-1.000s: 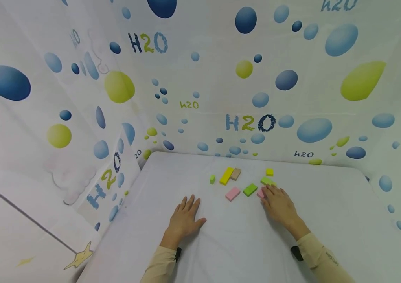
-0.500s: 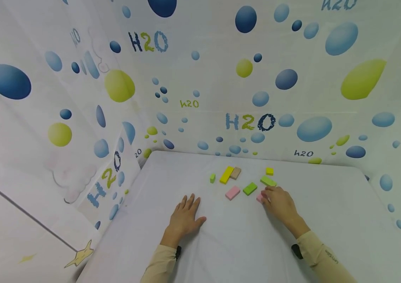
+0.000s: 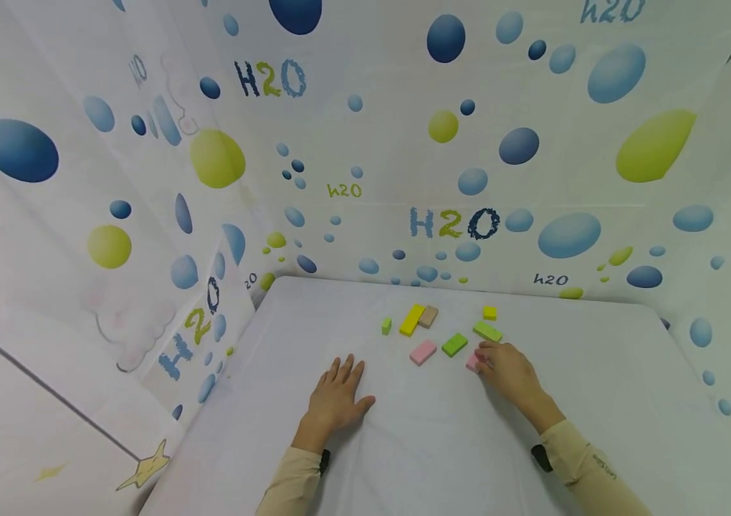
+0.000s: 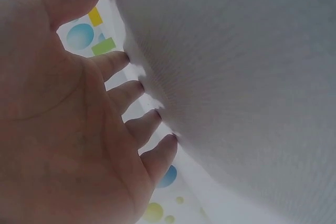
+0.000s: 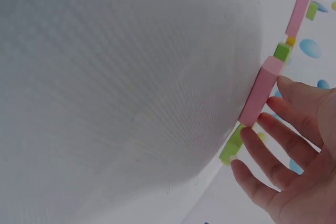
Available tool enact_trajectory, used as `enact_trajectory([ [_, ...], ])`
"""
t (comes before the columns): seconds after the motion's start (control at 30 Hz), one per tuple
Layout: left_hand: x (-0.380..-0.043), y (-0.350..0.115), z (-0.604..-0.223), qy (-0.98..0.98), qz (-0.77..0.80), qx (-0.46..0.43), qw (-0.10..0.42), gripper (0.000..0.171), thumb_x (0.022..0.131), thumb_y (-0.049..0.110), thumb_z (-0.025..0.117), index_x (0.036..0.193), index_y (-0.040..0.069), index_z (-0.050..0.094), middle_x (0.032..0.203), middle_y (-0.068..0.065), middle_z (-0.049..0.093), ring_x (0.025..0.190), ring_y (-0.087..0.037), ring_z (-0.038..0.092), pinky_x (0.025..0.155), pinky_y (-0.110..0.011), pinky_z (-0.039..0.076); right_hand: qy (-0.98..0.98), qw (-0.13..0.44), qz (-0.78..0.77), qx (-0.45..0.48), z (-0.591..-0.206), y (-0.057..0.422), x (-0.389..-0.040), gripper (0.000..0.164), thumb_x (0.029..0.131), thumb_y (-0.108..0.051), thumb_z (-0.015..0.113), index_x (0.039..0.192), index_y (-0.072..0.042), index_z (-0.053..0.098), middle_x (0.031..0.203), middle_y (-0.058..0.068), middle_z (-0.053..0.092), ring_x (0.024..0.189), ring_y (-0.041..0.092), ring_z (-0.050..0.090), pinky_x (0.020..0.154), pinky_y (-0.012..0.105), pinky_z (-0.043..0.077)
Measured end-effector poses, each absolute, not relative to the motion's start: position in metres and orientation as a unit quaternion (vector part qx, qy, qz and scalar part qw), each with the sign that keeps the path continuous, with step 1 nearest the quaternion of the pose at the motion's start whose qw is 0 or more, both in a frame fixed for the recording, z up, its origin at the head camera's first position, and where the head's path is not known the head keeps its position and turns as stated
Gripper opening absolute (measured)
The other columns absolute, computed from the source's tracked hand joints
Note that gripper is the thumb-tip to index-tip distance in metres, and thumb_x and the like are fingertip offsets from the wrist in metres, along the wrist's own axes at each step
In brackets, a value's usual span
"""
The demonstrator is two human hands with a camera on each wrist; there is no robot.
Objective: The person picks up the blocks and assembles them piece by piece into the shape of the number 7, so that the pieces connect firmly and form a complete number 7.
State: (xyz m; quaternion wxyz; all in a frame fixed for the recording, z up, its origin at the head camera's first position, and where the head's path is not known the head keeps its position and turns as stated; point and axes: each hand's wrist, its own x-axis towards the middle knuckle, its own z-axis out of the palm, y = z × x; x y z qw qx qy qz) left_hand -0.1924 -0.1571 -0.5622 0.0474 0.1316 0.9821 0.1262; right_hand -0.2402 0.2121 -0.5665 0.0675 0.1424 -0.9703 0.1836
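Observation:
On the white table, my left hand (image 3: 333, 403) rests palm down with its fingers spread and straight, holding nothing. In the left wrist view that hand's fingertips touch the cloth. Farther right, my right hand (image 3: 511, 374) pinches a pink block (image 3: 472, 363), partly hidden by the fingers in the head view. The right wrist view shows the thumb and fingertips against this pink block (image 5: 260, 92), which lies on the table. Just beyond the right hand lies a light green block (image 3: 487, 331). A darker green block (image 3: 454, 345) and another pink block (image 3: 423, 352) lie to its left.
Farther back are a long yellow block (image 3: 412, 319) beside a tan block (image 3: 428, 317), a small green block (image 3: 386, 326) and a small yellow block (image 3: 490, 313). A white curtain (image 3: 378, 129) with printed bubbles stands behind the table.
My right hand's fingers have drawn in around the pink block from lying flatter over it, uncovering the light green block. My left hand has stayed in place.

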Motion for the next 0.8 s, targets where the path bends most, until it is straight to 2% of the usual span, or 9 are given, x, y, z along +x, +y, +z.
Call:
enact_trajectory([
  [0.3,-0.1927,-0.1588,-0.5637,0.982,0.121,0.135,0.044,0.076,0.100,0.052,0.063,0.159,0.008,0.043,0.168,-0.018,0.033,0.155,-0.043,0.027,0.122,-0.058,0.028,-0.966,0.047,0.214,0.135,-0.5647,0.2098,-0.2375,0.033,0.091,-0.012,0.081,0.121,0.002,0.075,0.133,0.018,0.069,0.123,0.043,0.063,0.104,0.060,0.048],
  [0.8,-0.1934,-0.1583,-0.5648,0.983,0.122,0.130,0.045,0.076,0.100,0.051,0.063,0.159,0.008,0.044,0.168,-0.018,0.032,0.155,-0.043,0.026,0.122,-0.059,0.027,-0.959,0.054,0.226,0.163,-0.5652,0.2096,-0.2309,0.028,0.089,-0.011,0.082,0.114,0.001,0.078,0.128,0.016,0.072,0.119,0.042,0.066,0.101,0.059,0.050],
])
